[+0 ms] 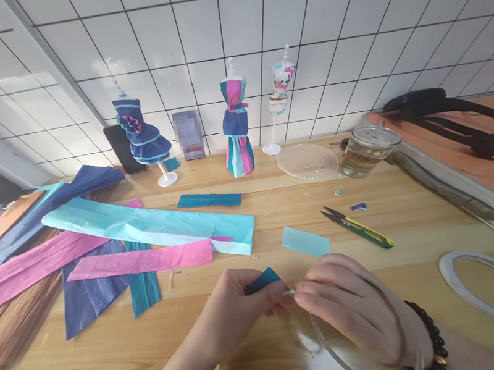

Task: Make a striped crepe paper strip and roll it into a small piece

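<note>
My left hand (258, 299) pinches a small folded piece of teal crepe paper (262, 281) between thumb and fingers. Fingertips of my right hand (356, 311) meet the paper's right corner, where a whitish sliver shows; what they pinch is too small to make out. A thin clear ring (322, 339), perhaps a tape roll, hangs around my right hand. Just beyond my hands lies a light blue paper rectangle (305, 241). Thread snips (359, 226) with yellow and green handles rest further right, beside a dark blue scrap (358, 207).
Pink (141, 261), light blue (150, 225) and teal (209, 199) paper strips spread left. Three small dress forms (143, 129) stand along the tiled wall, near two phones (188, 135). A clear disc (306, 161), lidded glass (370, 150) and white tape roll (452, 277) are right.
</note>
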`<state>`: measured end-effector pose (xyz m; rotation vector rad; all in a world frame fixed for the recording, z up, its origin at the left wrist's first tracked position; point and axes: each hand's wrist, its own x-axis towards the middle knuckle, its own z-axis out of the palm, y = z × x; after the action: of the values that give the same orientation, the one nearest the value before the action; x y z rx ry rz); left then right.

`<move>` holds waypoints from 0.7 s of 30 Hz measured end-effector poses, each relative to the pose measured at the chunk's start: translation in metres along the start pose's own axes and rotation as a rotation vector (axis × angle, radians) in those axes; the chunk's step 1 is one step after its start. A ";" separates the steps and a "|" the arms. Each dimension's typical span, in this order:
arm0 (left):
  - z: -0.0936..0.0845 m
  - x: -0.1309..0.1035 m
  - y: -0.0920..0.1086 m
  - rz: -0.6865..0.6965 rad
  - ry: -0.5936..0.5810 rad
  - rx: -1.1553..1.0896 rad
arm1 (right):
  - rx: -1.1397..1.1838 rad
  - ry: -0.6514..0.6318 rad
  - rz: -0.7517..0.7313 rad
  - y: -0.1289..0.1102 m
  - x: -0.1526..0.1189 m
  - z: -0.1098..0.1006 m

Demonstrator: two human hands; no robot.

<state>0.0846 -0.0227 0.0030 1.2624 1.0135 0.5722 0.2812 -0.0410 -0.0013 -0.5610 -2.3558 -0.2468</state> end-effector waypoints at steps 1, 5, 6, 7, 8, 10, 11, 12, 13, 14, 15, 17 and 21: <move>0.000 0.000 0.000 -0.011 -0.008 -0.024 | -0.013 0.004 -0.006 -0.001 0.000 0.000; -0.001 -0.001 -0.003 -0.012 -0.067 -0.094 | -0.042 0.011 -0.026 -0.003 0.004 -0.003; -0.001 -0.001 -0.004 -0.014 -0.085 -0.114 | -0.043 0.012 -0.031 -0.003 0.005 -0.004; -0.002 -0.002 -0.004 -0.019 -0.101 -0.137 | -0.041 0.012 -0.035 -0.004 0.006 -0.005; -0.003 -0.002 -0.005 -0.029 -0.115 -0.159 | -0.037 0.011 -0.037 -0.004 0.006 -0.005; -0.005 -0.002 -0.006 -0.057 -0.147 -0.195 | -0.025 0.014 -0.033 -0.003 0.006 -0.005; -0.006 -0.003 -0.007 -0.073 -0.159 -0.208 | -0.017 0.016 -0.026 -0.002 0.005 -0.004; -0.007 -0.003 -0.008 -0.092 -0.168 -0.216 | -0.007 0.018 -0.013 -0.001 0.004 -0.003; -0.008 -0.003 -0.009 -0.111 -0.172 -0.217 | 0.005 0.015 0.003 0.000 0.002 -0.002; -0.010 -0.003 -0.010 -0.130 -0.171 -0.215 | 0.019 0.006 0.019 0.002 0.000 -0.001; -0.011 -0.003 -0.011 -0.147 -0.165 -0.213 | 0.032 -0.009 0.037 0.004 -0.003 0.000; -0.014 -0.004 -0.012 -0.174 -0.143 -0.210 | 0.050 -0.030 0.069 0.009 -0.009 0.002; -0.019 -0.006 -0.012 -0.170 -0.154 -0.173 | 0.042 0.000 0.099 0.019 -0.020 0.005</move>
<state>0.0631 -0.0215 -0.0063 1.0395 0.9121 0.4155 0.3001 -0.0290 -0.0182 -0.6551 -2.3206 -0.1524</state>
